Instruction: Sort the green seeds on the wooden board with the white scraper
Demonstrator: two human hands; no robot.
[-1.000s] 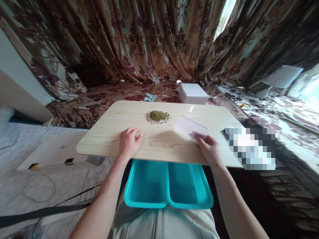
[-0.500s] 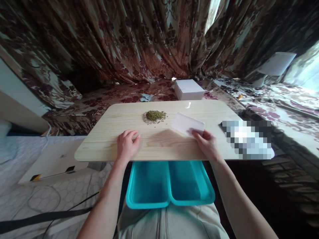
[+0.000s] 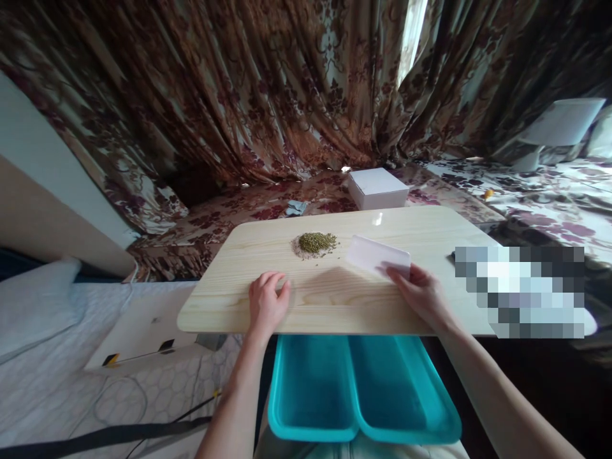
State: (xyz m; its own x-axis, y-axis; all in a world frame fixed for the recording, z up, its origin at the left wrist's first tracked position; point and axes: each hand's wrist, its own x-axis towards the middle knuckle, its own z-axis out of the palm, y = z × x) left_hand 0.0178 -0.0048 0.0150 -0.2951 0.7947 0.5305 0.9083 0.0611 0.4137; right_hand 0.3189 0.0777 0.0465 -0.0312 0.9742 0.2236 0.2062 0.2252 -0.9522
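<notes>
My right hand (image 3: 423, 296) grips one end of a thin white plastic card (image 3: 375, 256), tilted above the wooden tabletop. Thumb and fingers pinch its right corner. The card's far end points toward a small heap of green mung beans (image 3: 315, 242), with a gap between them. Around the heap lie paler small grains (image 3: 299, 250) and a few stray beans. On the near left of the tabletop rests my left hand (image 3: 268, 303), holding nothing, its fingers loosely bent and the thumb apart.
The light wooden table (image 3: 215, 280) has a turquoise two-compartment tray (image 3: 354, 382) just below its near edge, by my lap. A blurred-out object (image 3: 521, 290) lies at the table's right. Behind stand a white box (image 3: 377, 188) and a crumpled blue cloth (image 3: 296, 207).
My view has shifted, so the table and everything on it appear lower and farther right. Both hands keep about the same places over the table; the card stays in my right hand.
</notes>
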